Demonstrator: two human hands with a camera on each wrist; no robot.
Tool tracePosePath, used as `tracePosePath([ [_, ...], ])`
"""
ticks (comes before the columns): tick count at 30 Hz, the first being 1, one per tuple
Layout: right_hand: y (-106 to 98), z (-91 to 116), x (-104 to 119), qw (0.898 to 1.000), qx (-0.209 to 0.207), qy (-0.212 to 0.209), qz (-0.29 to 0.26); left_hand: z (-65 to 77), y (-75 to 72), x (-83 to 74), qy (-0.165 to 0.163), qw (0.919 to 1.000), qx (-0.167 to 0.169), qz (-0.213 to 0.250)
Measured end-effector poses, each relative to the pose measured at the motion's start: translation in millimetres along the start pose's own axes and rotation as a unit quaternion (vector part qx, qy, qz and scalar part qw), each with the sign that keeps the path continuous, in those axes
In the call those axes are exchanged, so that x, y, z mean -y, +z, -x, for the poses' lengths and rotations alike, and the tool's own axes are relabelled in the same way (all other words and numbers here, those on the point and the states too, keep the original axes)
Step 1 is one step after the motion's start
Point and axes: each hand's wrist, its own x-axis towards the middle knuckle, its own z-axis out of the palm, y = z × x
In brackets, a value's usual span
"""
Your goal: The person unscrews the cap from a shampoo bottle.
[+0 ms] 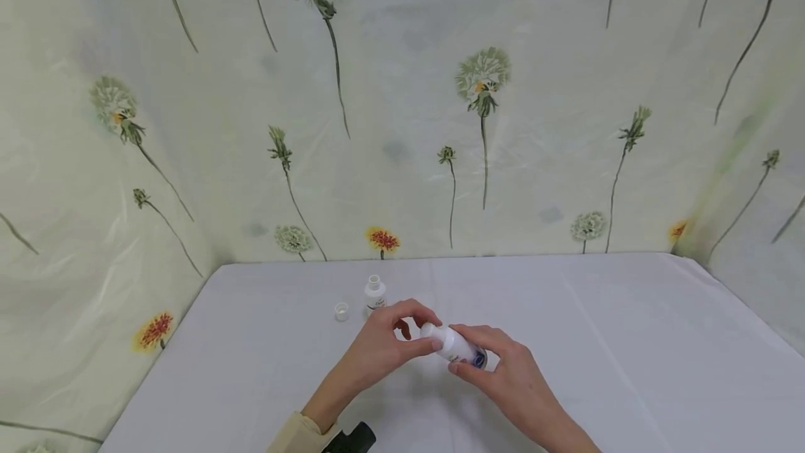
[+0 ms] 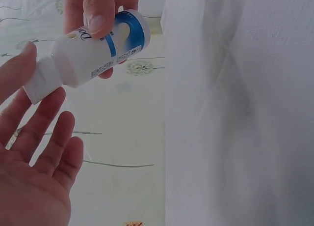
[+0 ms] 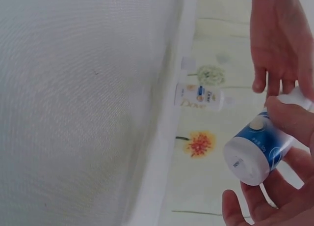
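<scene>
A small white bottle [image 1: 458,348] with a blue-patterned label is held tilted above the table, its capped end toward the left. My right hand [image 1: 512,369] grips its body between thumb and fingers. At the other end, my left hand [image 1: 386,344] pinches the white cap [image 2: 43,81] with thumb and fingertips, while its remaining fingers [image 2: 56,142] are spread loosely. The right wrist view looks onto the round bottom of the bottle [image 3: 248,159]. Behind the left hand stands a second white bottle [image 1: 374,292], upright with its neck uncovered and its lower part partly hidden.
A loose white cap [image 1: 342,311] lies left of the standing bottle. White cloth covers the table [image 1: 597,341], and a flower-printed sheet [image 1: 402,117] hangs along the back and sides. A black device [image 1: 352,437] sits by the left sleeve.
</scene>
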Motion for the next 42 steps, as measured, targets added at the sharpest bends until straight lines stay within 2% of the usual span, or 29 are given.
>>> tracePosePath([
  [5,1,0,3,1.0,0.003,0.014,-0.006,-0.7,1.0,5.6,-0.011,0.9997,-0.019,-0.011],
  [9,1,1,4,1.0,0.003,0.013,-0.004,-1.5,1.8,8.7,-0.008,0.9998,-0.016,-0.008],
  [13,0,1,3,1.0,0.003,0.012,-0.002,-1.5,-2.3,9.8,0.012,0.9998,0.015,-0.004],
  [20,0,0,3,1.0,0.0,0.012,-0.003,-1.8,-20.1,7.5,0.087,0.9923,0.085,0.023],
  [25,0,1,3,1.0,0.002,0.022,-0.012,-2.0,-19.9,9.8,0.104,0.9885,0.108,0.024],
  [28,1,2,4,1.0,0.001,0.024,-0.014,-1.8,-18.2,9.9,0.097,0.9906,0.096,0.016],
  [34,0,3,4,1.0,-0.005,0.018,-0.013,-1.5,-16.1,7.6,0.048,0.9971,0.058,-0.012],
  [42,0,3,6,1.0,-0.005,0.014,-0.015,-1.0,-13.2,6.3,0.005,0.9995,0.022,-0.023],
])
